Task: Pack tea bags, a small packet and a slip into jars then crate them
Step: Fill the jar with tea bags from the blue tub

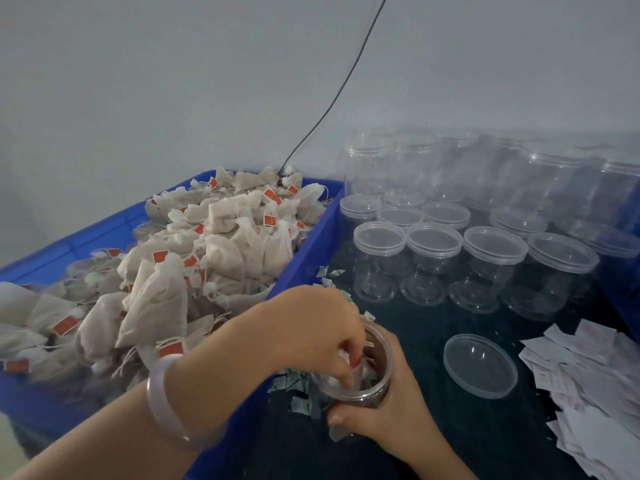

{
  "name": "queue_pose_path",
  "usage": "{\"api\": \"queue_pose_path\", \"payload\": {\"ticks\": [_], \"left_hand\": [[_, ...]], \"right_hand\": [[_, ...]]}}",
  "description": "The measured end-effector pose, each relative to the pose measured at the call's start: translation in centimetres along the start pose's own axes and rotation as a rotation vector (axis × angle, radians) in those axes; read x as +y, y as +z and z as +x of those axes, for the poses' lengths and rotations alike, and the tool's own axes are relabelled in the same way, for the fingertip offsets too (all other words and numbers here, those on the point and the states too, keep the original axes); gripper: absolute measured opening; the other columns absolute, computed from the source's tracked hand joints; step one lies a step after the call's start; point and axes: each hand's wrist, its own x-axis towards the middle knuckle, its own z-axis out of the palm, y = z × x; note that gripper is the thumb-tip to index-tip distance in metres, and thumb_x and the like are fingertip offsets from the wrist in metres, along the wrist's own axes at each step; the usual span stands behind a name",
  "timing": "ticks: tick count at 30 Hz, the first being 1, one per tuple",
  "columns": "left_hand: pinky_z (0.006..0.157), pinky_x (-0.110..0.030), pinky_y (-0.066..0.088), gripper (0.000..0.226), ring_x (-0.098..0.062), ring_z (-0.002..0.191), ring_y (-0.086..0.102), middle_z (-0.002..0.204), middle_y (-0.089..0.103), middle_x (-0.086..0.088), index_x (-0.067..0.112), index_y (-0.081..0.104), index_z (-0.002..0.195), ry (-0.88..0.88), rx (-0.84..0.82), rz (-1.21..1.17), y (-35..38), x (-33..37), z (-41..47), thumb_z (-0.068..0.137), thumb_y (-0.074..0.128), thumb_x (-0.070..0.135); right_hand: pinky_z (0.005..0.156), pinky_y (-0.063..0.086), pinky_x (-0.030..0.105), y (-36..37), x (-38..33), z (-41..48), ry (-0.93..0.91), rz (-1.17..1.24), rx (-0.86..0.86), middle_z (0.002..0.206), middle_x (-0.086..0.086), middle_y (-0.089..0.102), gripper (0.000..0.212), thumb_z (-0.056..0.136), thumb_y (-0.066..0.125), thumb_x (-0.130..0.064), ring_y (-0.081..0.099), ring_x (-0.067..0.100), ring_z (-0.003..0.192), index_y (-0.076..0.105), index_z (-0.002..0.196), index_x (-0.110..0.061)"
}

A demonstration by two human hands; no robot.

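While the right hand (pixel 384 420) wraps its fingers round the lower wall of an open clear jar (pixel 375 386) low in the middle of the view, the left hand (pixel 311 327), with a pale bracelet (pixel 166 403) on its wrist, dips curled fingers into the jar's mouth and pinches a white tea bag (pixel 360 370) with a red tag there. Just left of the jar runs the long rim of a blue crate (pixel 304 258), and a heap of tea bags (pixel 194 258) rises above that rim. Small green-and-white packets (pixel 294 382) lie scattered in the narrow gap between the jar and the crate wall. To the right of the jar a loose clear lid (pixel 479 365) lies flat on the dark bench (pixel 433 427), apart from the jar, with bare surface all around it. Beyond the jar stand rows of lidded empty jars (pixel 433 265), packed close together, with a taller row behind them against the wall; an open strip of bench separates them from the jar. Far right of the jar, white slips (pixel 588 382) spread in a loose pile out to the frame's edge. A dark cable (pixel 332 98) hangs down the wall beyond the crate.
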Motion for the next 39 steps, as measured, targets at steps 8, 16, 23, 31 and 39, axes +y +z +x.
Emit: {"api": "queue_pose_path", "payload": {"ticks": [8,16,23,31,39], "left_hand": [[0.072,-0.01,0.039,0.023,0.002,0.077,0.056,0.085,0.063,0.02,0.03,0.073,0.106,-0.002,0.089,-0.373,-1.0,-1.0,-0.8,0.093,0.058,0.041],[0.068,-0.027,0.038,0.046,-0.012,0.089,0.05,0.096,0.049,0.01,0.027,0.054,0.1,-0.967,0.539,-0.317,-1.3,-11.2,-6.7,0.067,0.084,0.037],[0.073,-0.032,0.045,0.016,-0.017,0.088,0.059,0.095,0.063,0.005,0.03,0.058,0.084,-1.006,0.526,-0.367,-0.8,-11.3,-6.1,0.083,0.066,0.015],[0.066,-0.032,0.055,0.008,-0.018,0.078,0.064,0.089,0.06,-0.001,0.018,0.057,0.092,-0.762,0.797,-0.634,-1.3,-10.2,-5.3,0.091,0.058,0.01],[0.072,-0.026,0.058,0.03,-0.01,0.081,0.067,0.083,0.068,0.008,0.029,0.067,0.07,-0.062,0.654,-0.958,-2.5,-4.4,-4.3,0.073,0.08,0.002]], "right_hand": [[0.084,0.048,0.011,0.0,0.4,0.1,-0.051,0.004,-0.026,0.127,-0.022,0.059,0.097,0.043,0.09,-0.037,0.059,0.0,0.116,0.049,0.129,-0.024],[0.082,0.052,0.015,-0.2,1.2,-0.2,-0.03,0.004,-0.045,0.128,-0.021,0.058,0.099,0.039,0.093,-0.031,0.059,0.003,0.118,0.053,0.129,-0.022],[0.086,0.05,0.013,-0.4,1.5,-0.2,-0.027,-0.002,-0.049,0.128,-0.023,0.057,0.1,0.037,0.091,-0.032,0.057,0.002,0.119,0.053,0.129,-0.017],[0.087,0.049,0.013,-0.2,1.2,-0.1,-0.021,0.007,-0.045,0.128,-0.023,0.057,0.101,0.039,0.092,-0.033,0.058,0.004,0.119,0.051,0.13,-0.02],[0.089,0.048,0.014,0.2,-0.2,0.1,0.002,0.017,-0.01,0.128,-0.02,0.057,0.099,0.043,0.093,-0.056,0.057,0.004,0.119,0.051,0.13,-0.03]]}}
